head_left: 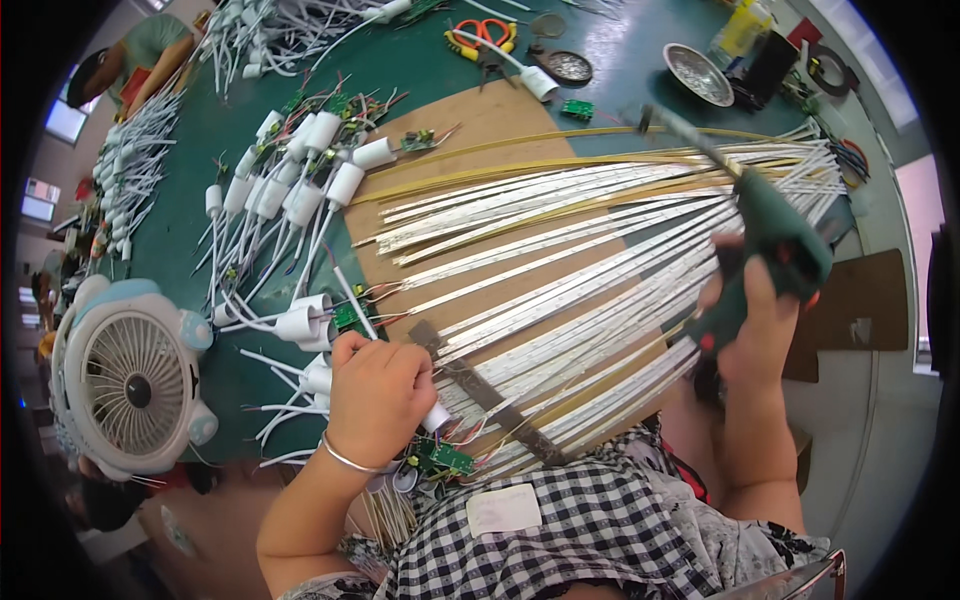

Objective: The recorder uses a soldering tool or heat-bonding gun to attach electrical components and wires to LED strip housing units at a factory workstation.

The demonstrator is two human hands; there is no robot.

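Observation:
My left hand is closed, knuckles up, over the near end of the strips. Out from under it sticks a white plastic cap, with thin wires near its open end. A white cable runs up from the fingers. My right hand is wrapped around the grip of a green pistol-shaped tool, whose long thin barrel points up and left. Between the hands lie many white LED strips, crossed by a flat metal bar. A green circuit board hangs beside my left wrist.
White caps with cables are heaped at left. A fan stands at the left edge. Farther back lie orange-handled pliers, a round tin, a metal dish and a yellow bottle. Another person sits far left.

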